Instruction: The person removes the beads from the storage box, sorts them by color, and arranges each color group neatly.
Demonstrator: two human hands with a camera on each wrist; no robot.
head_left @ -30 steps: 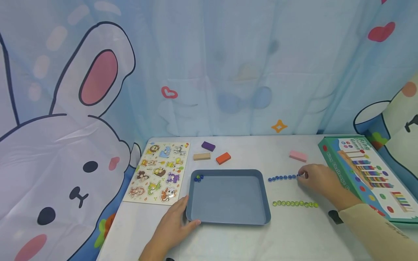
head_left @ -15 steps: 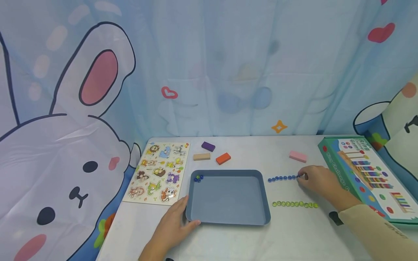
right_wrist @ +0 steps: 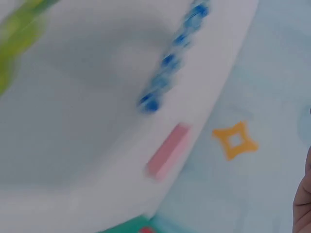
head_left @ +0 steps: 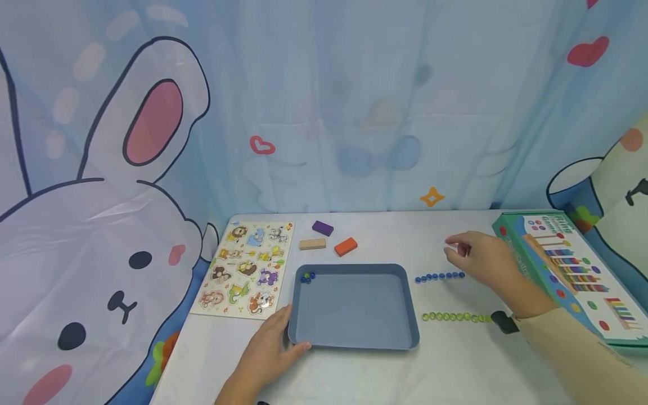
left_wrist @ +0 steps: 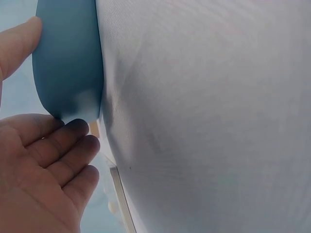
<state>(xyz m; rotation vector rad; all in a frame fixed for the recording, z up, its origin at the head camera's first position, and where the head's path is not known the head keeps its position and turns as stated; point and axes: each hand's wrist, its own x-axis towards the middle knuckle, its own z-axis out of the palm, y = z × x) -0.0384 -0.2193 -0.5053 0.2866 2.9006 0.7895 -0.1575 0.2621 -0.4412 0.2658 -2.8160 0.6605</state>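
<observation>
My left hand [head_left: 270, 346] holds the near left corner of a blue-grey tray [head_left: 364, 344], its thumb at the front rim and its fingers along the left side. In the left wrist view the thumb and index finger touch the tray [left_wrist: 68, 63]; the other fingers bend loosely. My right hand [head_left: 483, 261] hovers right of the tray, fingers bent with a gap to the thumb and nothing visible between them. Below it lies a row of blue beads [head_left: 441, 276], with green beads [head_left: 453, 316] nearer me. A pink block [right_wrist: 169, 151] lies under the right hand, hidden in the head view.
Several small beads [head_left: 307, 277] sit in the tray's far left corner. Behind the tray lie purple [head_left: 323, 228], tan [head_left: 312, 244] and orange blocks [head_left: 346, 246]. An animal puzzle board [head_left: 245, 270] is at left, a green game box [head_left: 577, 275] at right.
My right hand has left the right end of the blue bead row, rising and moving away from me over the pink block. The left hand and tray have stayed put.
</observation>
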